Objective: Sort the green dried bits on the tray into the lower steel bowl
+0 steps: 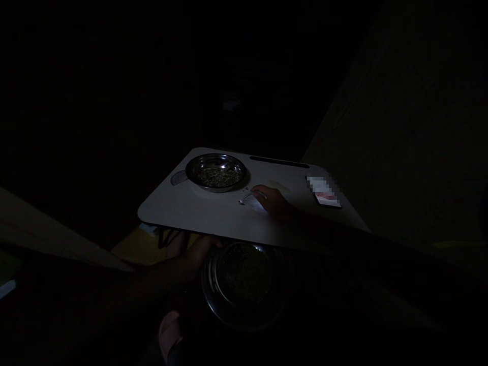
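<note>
The left hand (pixel 202 250) is reaching to the rim of the lower bowl (pixel 249 317), probably for steadying it below the counter (pixel 190 217); darkness is hiding its grip. The right hand (pixel 275 200) is curving narrowly over a pale piece (pixel 252 203), near the upper bowl (pixel 216 188); whether it is pinching, I cannot tell. The piece's long axis is running sideways, its narrow end pointing left

This looks like a dim room in a home, to judge by the small white surface (pixel 213 216) with a slot along its far edge, the metal bowl (pixel 216 173) of small pieces standing on it, and the larger metal bowl (pixel 244 287) below the near edge of that surface.
</note>
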`<action>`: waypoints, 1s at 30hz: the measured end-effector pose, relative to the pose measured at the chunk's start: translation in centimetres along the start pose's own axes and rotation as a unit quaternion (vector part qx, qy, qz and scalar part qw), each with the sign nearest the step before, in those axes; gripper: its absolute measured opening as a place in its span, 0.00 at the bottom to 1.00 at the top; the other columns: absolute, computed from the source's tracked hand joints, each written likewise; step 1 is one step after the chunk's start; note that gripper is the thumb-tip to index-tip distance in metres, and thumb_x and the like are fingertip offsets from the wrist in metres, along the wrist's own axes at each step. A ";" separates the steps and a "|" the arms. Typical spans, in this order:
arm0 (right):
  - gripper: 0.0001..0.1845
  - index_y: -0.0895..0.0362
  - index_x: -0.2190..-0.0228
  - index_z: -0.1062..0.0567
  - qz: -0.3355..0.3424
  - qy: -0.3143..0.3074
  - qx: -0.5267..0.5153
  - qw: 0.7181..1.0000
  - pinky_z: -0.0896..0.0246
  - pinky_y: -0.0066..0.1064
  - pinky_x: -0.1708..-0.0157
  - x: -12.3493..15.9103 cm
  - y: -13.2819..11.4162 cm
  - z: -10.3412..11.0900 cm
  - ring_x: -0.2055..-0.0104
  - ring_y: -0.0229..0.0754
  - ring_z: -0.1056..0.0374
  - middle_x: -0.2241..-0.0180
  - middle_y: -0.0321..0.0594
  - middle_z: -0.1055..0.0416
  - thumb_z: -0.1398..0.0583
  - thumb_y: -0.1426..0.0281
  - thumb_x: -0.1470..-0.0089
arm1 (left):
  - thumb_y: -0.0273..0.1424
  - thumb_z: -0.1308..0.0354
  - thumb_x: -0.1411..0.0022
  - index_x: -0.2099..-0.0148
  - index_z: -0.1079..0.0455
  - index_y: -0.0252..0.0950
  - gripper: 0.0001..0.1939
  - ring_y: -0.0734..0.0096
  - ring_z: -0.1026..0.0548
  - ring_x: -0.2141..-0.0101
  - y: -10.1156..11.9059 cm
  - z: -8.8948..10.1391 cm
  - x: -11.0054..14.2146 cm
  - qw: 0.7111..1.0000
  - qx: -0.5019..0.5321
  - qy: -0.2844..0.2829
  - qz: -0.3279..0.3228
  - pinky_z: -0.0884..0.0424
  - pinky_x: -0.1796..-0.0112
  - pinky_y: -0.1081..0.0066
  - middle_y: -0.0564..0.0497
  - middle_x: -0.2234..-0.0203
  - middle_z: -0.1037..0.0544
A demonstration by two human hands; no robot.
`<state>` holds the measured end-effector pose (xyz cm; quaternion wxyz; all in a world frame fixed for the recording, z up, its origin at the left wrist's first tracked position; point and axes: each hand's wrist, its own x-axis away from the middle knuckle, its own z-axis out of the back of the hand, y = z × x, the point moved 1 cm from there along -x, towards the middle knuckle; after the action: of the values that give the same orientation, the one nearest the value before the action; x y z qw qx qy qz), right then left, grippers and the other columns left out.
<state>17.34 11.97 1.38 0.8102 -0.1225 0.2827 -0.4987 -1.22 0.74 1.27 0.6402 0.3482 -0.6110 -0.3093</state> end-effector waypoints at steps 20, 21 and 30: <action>0.12 0.57 0.66 0.31 0.153 -0.112 -0.054 0.980 0.46 0.28 0.62 0.5 -3.6 -1.1 0.63 0.35 0.39 0.65 0.38 0.33 0.51 0.74 0.52 | 0.24 0.51 0.64 0.82 0.37 0.34 0.03 0.71 0.35 0.85 -1.9 1.4 -2.7 0.997 0.020 -0.070 0.017 0.40 0.81 0.71 0.53 0.91 0.34; 0.11 0.58 0.66 0.31 0.158 -0.119 -0.058 0.979 0.46 0.28 0.62 0.9 -3.9 -1.0 0.63 0.35 0.39 0.66 0.39 0.33 0.51 0.74 0.52 | 0.25 0.51 0.64 0.83 0.37 0.34 0.03 0.72 0.35 0.86 -2.0 1.4 -2.8 0.997 0.019 -0.075 0.023 0.40 0.81 0.71 0.53 0.91 0.34; 0.11 0.58 0.67 0.32 0.124 -0.130 -0.093 0.979 0.45 0.27 0.65 4.6 -5.1 0.0 0.65 0.35 0.38 0.67 0.39 0.32 0.51 0.72 0.52 | 0.23 0.51 0.66 0.85 0.39 0.34 0.03 0.73 0.38 0.88 -1.0 0.7 -1.5 1.000 0.003 -0.009 -0.004 0.43 0.84 0.72 0.53 0.92 0.35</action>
<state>15.14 5.47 2.29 0.8805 -0.2253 0.2329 -0.3459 -2.00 1.31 -0.41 0.6327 0.3497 -0.6159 -0.3130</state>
